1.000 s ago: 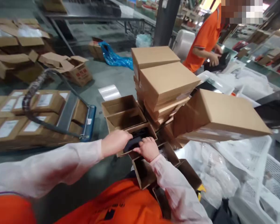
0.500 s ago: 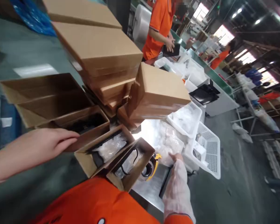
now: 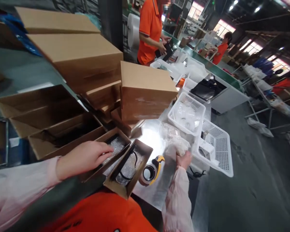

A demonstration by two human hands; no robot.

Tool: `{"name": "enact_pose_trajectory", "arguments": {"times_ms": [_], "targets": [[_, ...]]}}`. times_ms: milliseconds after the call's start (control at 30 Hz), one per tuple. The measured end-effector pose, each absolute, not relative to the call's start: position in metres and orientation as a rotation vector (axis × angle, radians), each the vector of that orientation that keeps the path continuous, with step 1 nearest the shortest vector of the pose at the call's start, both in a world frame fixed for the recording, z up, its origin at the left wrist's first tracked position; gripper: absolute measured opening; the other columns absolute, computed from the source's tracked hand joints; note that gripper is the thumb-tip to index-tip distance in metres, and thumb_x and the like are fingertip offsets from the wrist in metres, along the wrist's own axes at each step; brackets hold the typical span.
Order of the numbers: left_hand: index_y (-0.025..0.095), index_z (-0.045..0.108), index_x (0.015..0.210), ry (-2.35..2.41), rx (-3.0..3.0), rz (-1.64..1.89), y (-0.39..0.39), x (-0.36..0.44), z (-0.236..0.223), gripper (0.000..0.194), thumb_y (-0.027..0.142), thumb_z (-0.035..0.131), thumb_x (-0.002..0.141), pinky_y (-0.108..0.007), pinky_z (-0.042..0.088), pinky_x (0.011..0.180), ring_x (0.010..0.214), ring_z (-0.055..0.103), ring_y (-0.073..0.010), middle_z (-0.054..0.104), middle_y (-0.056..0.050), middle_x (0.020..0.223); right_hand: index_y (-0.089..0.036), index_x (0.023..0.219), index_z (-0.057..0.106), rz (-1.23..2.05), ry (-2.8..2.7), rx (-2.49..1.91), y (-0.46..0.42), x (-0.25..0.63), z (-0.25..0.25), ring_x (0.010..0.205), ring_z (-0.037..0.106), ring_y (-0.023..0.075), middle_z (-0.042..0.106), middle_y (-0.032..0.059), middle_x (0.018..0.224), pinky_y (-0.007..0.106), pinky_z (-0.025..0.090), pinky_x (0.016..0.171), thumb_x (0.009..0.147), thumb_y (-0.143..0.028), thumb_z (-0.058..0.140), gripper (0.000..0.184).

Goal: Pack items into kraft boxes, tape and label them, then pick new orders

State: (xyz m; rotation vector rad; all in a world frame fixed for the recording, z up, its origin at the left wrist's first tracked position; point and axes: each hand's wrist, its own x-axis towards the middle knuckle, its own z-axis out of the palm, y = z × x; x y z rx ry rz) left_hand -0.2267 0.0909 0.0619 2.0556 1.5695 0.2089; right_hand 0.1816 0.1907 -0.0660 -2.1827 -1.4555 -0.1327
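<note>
My left hand (image 3: 85,158) reaches over a narrow cardboard box (image 3: 96,170), fingertips at the bubble wrap (image 3: 116,145) inside it. A gap shows between its thumb and forefinger, with nothing visible in it. On the metal table, my right hand (image 3: 184,159) is closed on the near end of a crumpled bundle of clear plastic wrap (image 3: 175,139). Between my hands stands another narrow open box (image 3: 141,167), with bubble wrap and a black cord in it. Beside that box lies a tape dispenser (image 3: 157,170) with yellow parts and a tape roll.
Large cardboard boxes (image 3: 87,69) are stacked at the left, and another carton (image 3: 148,96) stands on the table. White perforated baskets (image 3: 226,149) sit to the right. A co-worker in an orange shirt (image 3: 148,32) holds a dark object further back.
My left hand has moved right, from the larger open box's edge to the narrow box with bubble wrap. My right hand has closed on the plastic wrap. The view has shifted slightly.
</note>
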Motion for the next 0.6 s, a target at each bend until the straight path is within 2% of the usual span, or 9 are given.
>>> {"name": "enact_pose_trajectory", "arguments": {"times_ms": [67, 133, 200, 267, 300, 367, 433, 533, 600], "targets": [[0.023, 0.073, 0.094, 1.546, 2.090, 0.297, 0.094, -0.220, 0.066, 0.041, 0.038, 0.035, 0.091, -0.029, 0.052, 0.078, 0.087, 0.068, -0.0210, 0.074, -0.005, 0.098, -0.014, 0.089, 0.061, -0.148, -1.352, -2.115, 0.178, 0.177, -0.032, 0.082, 0.059, 0.0289, 0.063, 0.0173, 0.089, 0.040, 0.047, 0.069, 0.066, -0.065, 0.053, 0.057], [0.020, 0.069, 0.106, 1.536, 2.153, 0.504, 0.099, -0.213, 0.073, 0.038, 0.037, 0.038, 0.092, -0.030, 0.051, 0.088, 0.098, 0.065, -0.0209, 0.070, -0.007, 0.109, -0.014, 0.097, 0.060, -0.068, -1.287, -1.969, 0.164, 0.157, 0.004, 0.079, 0.060, 0.0277, 0.064, 0.0127, 0.087, 0.041, 0.048, 0.071, 0.063, -0.067, 0.061, 0.063], [0.014, 0.059, 0.122, 1.497, 2.262, 0.725, 0.104, -0.207, 0.084, 0.042, 0.037, 0.049, 0.089, -0.036, 0.044, 0.102, 0.117, 0.055, -0.0246, 0.061, -0.013, 0.126, -0.016, 0.097, 0.060, 0.136, -1.459, -1.744, 0.151, 0.121, 0.036, 0.078, 0.061, 0.0258, 0.065, 0.0097, 0.087, 0.040, 0.050, 0.071, 0.060, -0.062, 0.071, 0.060], [0.009, 0.047, 0.133, 1.393, 2.386, 0.784, 0.109, -0.207, 0.099, 0.056, 0.034, 0.059, 0.084, -0.041, 0.036, 0.109, 0.129, 0.044, -0.0287, 0.050, -0.019, 0.138, -0.018, 0.095, 0.060, 0.398, -1.729, -1.447, 0.143, 0.072, 0.058, 0.079, 0.062, 0.0235, 0.066, 0.0079, 0.090, 0.038, 0.052, 0.071, 0.062, -0.052, 0.075, 0.050], [0.008, 0.045, 0.134, 1.330, 2.419, 0.744, 0.111, -0.211, 0.106, 0.058, 0.029, 0.060, 0.082, -0.041, 0.037, 0.108, 0.129, 0.044, -0.0289, 0.049, -0.020, 0.137, -0.018, 0.095, 0.060, 0.530, -1.837, -1.292, 0.140, 0.047, 0.066, 0.078, 0.063, 0.0221, 0.066, 0.0070, 0.091, 0.036, 0.053, 0.069, 0.064, -0.046, 0.076, 0.045], [0.011, 0.050, 0.128, 1.263, 2.388, 0.630, 0.113, -0.227, 0.121, 0.050, 0.016, 0.054, 0.079, -0.035, 0.045, 0.099, 0.117, 0.054, -0.0246, 0.059, -0.016, 0.127, -0.019, 0.098, 0.058, 0.722, -1.936, -1.060, 0.140, -0.003, 0.073, 0.077, 0.063, 0.0201, 0.066, 0.0056, 0.092, 0.034, 0.054, 0.068, 0.066, -0.036, 0.075, 0.040], [0.015, 0.057, 0.117, 1.415, 2.278, 0.605, 0.112, -0.254, 0.133, 0.044, 0.008, 0.045, 0.074, -0.028, 0.048, 0.089, 0.102, 0.062, -0.0189, 0.067, -0.009, 0.112, -0.018, 0.111, 0.054, 0.790, -1.951, -0.935, 0.144, -0.044, 0.072, 0.089, 0.063, 0.0215, 0.063, 0.0082, 0.104, 0.036, 0.054, 0.076, 0.068, -0.032, 0.073, 0.049], [0.018, 0.060, 0.109, 1.877, 2.121, 0.643, 0.107, -0.309, 0.138, 0.041, 0.012, 0.044, 0.073, -0.027, 0.047, 0.085, 0.096, 0.063, -0.0189, 0.069, -0.004, 0.105, -0.016, 0.127, 0.044, 0.788, -2.028, -0.808, 0.157, -0.091, 0.060, 0.112, 0.054, 0.0248, 0.053, 0.0148, 0.124, 0.041, 0.051, 0.090, 0.075, -0.033, 0.068, 0.060], [0.017, 0.060, 0.108, 2.087, 2.017, 0.609, 0.102, -0.343, 0.129, 0.038, 0.018, 0.046, 0.073, -0.029, 0.047, 0.083, 0.093, 0.064, -0.0210, 0.069, -0.004, 0.103, -0.016, 0.121, 0.051, 0.802, -2.205, -0.729, 0.163, -0.116, 0.046, 0.108, 0.057, 0.0232, 0.059, 0.0135, 0.117, 0.039, 0.051, 0.090, 0.083, -0.030, 0.061, 0.042]]}}
